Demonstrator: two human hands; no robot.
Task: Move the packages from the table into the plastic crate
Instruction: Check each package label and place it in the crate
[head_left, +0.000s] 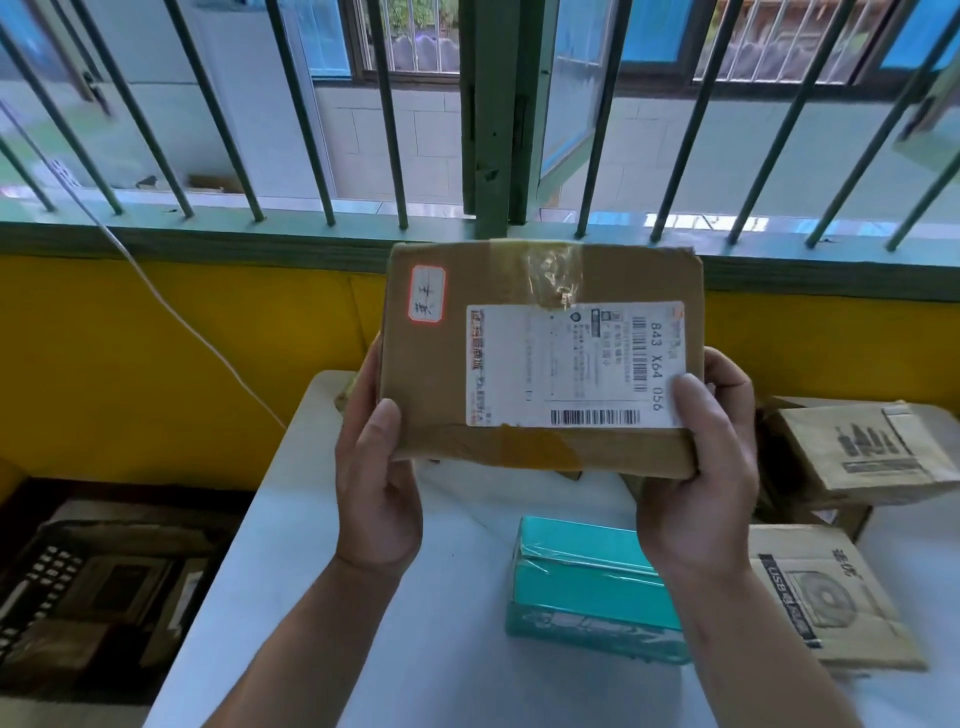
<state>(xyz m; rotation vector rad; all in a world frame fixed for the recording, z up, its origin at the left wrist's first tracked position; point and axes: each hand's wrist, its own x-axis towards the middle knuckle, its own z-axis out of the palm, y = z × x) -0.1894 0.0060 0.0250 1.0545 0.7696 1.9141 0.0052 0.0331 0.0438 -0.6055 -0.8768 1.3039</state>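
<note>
Firmly, the fingers (727, 369) of both hands grasped the short sides of a flat cardboard box (540, 270), thumbs pressed on its front: left hand (376, 478) at the lower left corner, right hand (698, 467) over the white label's (561, 364) edge. Taped and creased, the box was held upright above the white desk (322, 519). Below it lay a glossy teal box (592, 587), with printed cartons (857, 447) to the right. The dark crate (78, 587), with packages inside, stood beyond the desk's left edge.

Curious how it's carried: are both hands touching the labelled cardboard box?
Touching. Head view shows the left hand and right hand gripping the cardboard box, thumbs on its face.
</note>
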